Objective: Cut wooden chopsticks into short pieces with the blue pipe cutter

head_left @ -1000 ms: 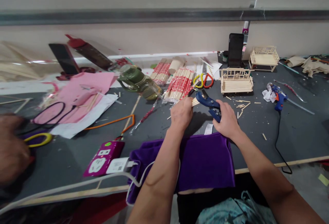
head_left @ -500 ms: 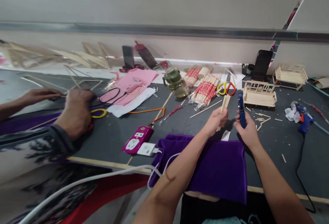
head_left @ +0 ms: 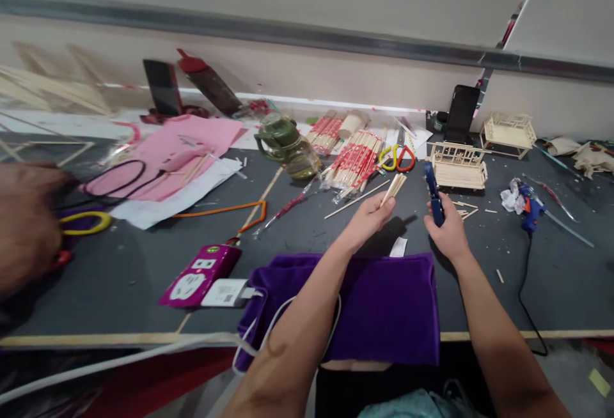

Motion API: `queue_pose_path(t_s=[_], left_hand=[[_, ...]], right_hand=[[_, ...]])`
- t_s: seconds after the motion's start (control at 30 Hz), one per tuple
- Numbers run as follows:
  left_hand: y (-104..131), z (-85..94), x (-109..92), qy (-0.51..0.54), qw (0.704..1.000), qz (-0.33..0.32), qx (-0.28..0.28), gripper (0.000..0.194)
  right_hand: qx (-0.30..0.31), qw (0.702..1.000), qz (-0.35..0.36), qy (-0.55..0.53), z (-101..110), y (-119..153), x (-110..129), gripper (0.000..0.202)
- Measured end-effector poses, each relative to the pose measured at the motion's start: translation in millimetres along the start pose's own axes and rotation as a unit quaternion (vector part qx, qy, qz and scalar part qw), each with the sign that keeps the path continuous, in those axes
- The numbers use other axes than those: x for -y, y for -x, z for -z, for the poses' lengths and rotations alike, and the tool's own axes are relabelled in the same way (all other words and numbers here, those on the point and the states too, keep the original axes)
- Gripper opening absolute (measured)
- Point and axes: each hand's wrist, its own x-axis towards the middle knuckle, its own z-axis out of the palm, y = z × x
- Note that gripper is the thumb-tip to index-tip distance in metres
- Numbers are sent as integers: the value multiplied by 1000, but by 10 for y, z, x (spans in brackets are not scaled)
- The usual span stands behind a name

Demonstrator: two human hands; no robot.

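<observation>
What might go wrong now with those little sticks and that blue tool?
The blue cutting tool in the right hand is near the left hand, so a finger might get pinched. The pale wooden sticks might slip out of the left hand, as they stick up loosely bunched. An elbow might snag the white cable beside the left forearm.

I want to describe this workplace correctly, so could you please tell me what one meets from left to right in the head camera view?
Co-worker's hand → pink sheet → green bottle → left hand with light sticks → right hand with blue tool → glue gun.
</observation>
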Motion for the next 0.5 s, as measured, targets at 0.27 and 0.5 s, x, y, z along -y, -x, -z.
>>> queue_pose_path(t_s=[0.27, 0.5], left_hand=[[-13, -70, 68, -541, 816, -74, -190, 21], [-69, 49, 127, -620, 747, -90, -220, 21]], right_hand=[[13, 997, -4, 82, -99, 91, 228, 67], [69, 993, -38, 87, -135, 150, 306, 79]])
